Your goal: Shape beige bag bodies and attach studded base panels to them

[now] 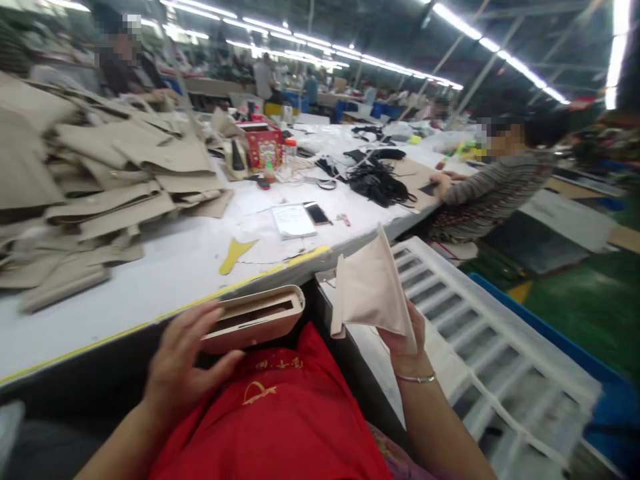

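Observation:
A stiff beige bag body (257,319), box-like with a long slot along its upper side, lies between the table edge and the red apron over my lap. My left hand (193,363) is at its left end, fingers stretched out and thumb apart, the fingertips at or touching the upper edge. To the right, my right hand (407,333) is closed on a pale beige fabric pouch (370,287) and holds it up at the table's front edge. Most of the right fingers are hidden behind the pouch.
Beige cut pieces (125,153) are heaped on the white table (165,267) at left. A yellow template (236,255), notepad (294,221), phone (317,213) and black straps (377,179) lie further along. A slatted white rack (490,353) stands right. A co-worker (500,180) sits at far right.

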Tool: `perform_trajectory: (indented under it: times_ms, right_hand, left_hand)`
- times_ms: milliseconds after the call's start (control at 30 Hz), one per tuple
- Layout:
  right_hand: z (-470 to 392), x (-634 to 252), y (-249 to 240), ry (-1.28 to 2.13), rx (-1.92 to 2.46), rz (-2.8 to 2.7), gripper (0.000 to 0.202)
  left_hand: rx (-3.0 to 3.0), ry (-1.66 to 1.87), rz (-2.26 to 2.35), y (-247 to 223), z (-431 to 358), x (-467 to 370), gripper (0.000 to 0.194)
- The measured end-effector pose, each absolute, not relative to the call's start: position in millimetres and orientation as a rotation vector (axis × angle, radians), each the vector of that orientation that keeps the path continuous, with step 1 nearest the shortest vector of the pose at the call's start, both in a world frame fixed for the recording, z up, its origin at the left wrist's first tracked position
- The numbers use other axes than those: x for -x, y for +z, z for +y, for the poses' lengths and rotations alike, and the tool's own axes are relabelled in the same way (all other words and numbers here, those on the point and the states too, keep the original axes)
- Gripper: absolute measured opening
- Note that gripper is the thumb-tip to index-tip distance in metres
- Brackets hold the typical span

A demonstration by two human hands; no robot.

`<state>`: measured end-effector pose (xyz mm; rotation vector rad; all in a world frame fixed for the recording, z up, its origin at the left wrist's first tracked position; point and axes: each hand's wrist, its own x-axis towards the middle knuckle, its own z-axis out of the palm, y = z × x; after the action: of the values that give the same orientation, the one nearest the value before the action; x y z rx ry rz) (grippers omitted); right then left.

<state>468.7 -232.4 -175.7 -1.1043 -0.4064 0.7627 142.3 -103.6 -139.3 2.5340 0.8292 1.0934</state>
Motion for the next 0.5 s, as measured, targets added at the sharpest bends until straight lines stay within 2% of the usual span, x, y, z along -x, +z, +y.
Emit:
perform_trajectory:
  times_ms: [67,100,167,267,333,433,500]
  right_hand:
    - [-189.1,-409.7,-160.2,0.957,1.090,-0.517,0.038]
    - [-173.6,-383.0,-152.1,1.024,1.104,-0.580,0.038]
    - [-153.8,-344.0,-135.9,1.121,1.085,-0.734,0.044]
    - [-140.2,-333.1,-113.5,1.161,0.958,-1.103,0.072]
    - [-133.0,-349.2,-101.0,0.886,1.023,-1.386,0.083]
    - [-116.1,-374.2,-88.2,0.200,1.289,-1.748,0.102]
    - [-100.6,-379.4,-86.0,-0.002,1.369,-1.999,0.105]
  left_hand:
    - [-2.724,1.014,0.625,-140.5,-111.9,-155.5,0.081]
    - [-2.780,0.950,0.565,-141.0,-111.3,-165.9,0.077]
    - [-2.756,0.909,0.627,-139.3,-99.2,-181.5,0.056]
    - [-2.558,0.906,0.762,-124.5,-65.0,-171.5,0.038]
    - [-2.400,0.956,0.777,-109.0,-42.6,-146.9,0.035]
    - [-2.305,0.959,0.687,-89.1,-19.3,-113.6,0.037]
    - [-2.333,0.891,0.614,-82.1,-9.8,-105.3,0.039]
